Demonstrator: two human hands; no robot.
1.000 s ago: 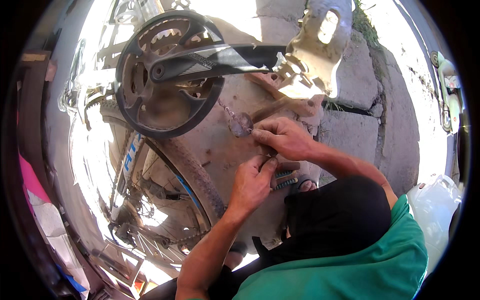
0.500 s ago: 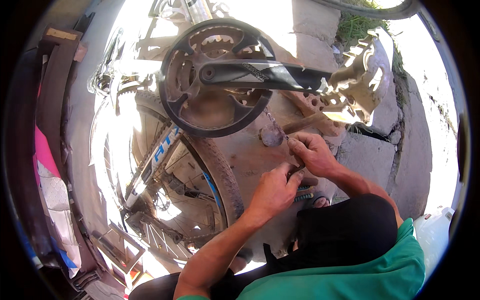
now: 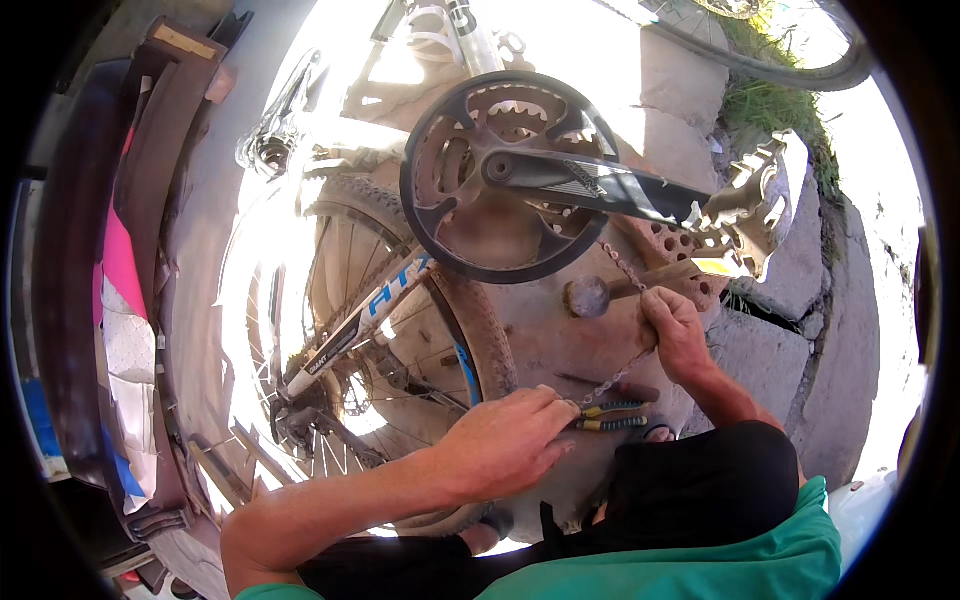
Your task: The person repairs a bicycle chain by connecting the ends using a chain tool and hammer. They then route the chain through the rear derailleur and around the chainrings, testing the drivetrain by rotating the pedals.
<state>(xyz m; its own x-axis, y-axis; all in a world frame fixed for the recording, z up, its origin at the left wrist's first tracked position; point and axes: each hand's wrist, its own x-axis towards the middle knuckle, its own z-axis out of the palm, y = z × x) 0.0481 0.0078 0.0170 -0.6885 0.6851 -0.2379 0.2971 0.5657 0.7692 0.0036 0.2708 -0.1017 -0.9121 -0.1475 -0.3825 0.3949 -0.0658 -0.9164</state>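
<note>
Sunlit concrete ground (image 3: 590,345) fills the centre of the frame. Left hand (image 3: 505,440), lower centre, curls its fingers around pliers (image 3: 612,416) with yellow-and-blue handles. Right hand (image 3: 677,330), centre right, pinches a bicycle chain (image 3: 615,378) running taut between both hands, below the black chainring (image 3: 500,180) and crank arm (image 3: 600,187).

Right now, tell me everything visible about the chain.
The chain is thin, dull grey metal, off the crankset's rings. One stretch drops from the crankset to the right hand, which grips it; another runs taut down-left to the left hand, beside yellow-handled pliers. Link detail is too small to tell.
</note>
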